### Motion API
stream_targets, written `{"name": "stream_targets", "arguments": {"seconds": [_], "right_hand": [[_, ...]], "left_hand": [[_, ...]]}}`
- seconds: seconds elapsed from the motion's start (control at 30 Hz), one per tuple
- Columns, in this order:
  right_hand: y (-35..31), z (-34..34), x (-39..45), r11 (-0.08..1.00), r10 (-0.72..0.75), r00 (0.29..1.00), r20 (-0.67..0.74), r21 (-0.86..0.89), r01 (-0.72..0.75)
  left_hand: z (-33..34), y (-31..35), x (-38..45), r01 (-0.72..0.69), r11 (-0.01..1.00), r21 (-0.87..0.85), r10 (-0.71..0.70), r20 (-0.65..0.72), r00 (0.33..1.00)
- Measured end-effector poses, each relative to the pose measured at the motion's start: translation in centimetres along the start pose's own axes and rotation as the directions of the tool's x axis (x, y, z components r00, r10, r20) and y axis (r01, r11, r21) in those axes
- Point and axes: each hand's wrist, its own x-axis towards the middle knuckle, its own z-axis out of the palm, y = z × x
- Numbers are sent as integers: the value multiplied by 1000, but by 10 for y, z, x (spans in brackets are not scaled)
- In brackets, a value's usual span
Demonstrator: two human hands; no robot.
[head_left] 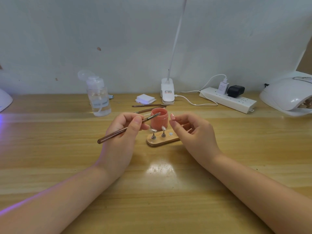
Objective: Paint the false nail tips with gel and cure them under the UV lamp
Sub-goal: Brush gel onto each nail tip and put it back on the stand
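Okay, far left edge: a white lamp housing [4, 100] with purple glow spilling on the wooden table [50, 157]. Next, a clear pump bottle [99, 98], cap flipped up. Left hand [124, 132] pinches a brown-handled gel brush [125, 129], fingers curled round the shaft, bristle end reaching the mouth of the open pink gel jar [159, 120], probably loading gel. Two spare brushes [148, 108] lie behind the jar, a stack of white wipes [145, 99] beyond them. In front of the jar, a wooden nail stand [162, 140] with two pegs carrying pearly tips [157, 130] and a bare magnet spot on its right. Right hand [194, 132] pinches one pink nail tip [172, 117] between thumb and forefinger, raised just right of the jar; other fingers loosely curled. Whether it sits on a peg is hidden by the fingers.

Handling, as a guess: tip is very light, thin plastic, slightly flexible, glossy and slippery once gel is wet. Best held by the underside or peg, never the painted face. Brush is light, stiff; hold mid-shaft.

Further right: clip lamp [167, 92], power strip [228, 99], then the white UV lamp [287, 97] at the right edge, something already inside its opening.
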Motion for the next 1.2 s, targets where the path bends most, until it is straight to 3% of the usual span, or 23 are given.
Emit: {"name": "stream_targets", "arguments": {"seconds": [0.23, 0.4, 0.57, 0.97, 1.07, 1.2], "right_hand": [[9, 2, 3, 948, 120, 991, 58, -302, -98], [11, 2, 6, 852, 195, 979, 67, -506, -135], [7, 1, 3, 734, 171, 980, 104, -677, -57], [2, 1, 1, 621, 128, 982, 138, -783, 29], [0, 4, -3, 637, 47, 989, 140, -767, 78], [-2, 7, -5, 659, 57, 982, 179, -746, 98]], "left_hand": [[4, -1, 8, 237, 931, -277, -254, -27, 967], [5, 0, 9, 275, 909, -314, -285, 15, 959], [5, 0, 8, 281, 896, -345, -281, 52, 958], [3, 0, 7, 286, 894, -345, -264, 109, 958], [3, 0, 7, 279, 895, -347, -256, 111, 960], [4, -1, 7, 275, 894, -353, -251, 112, 961]]}}
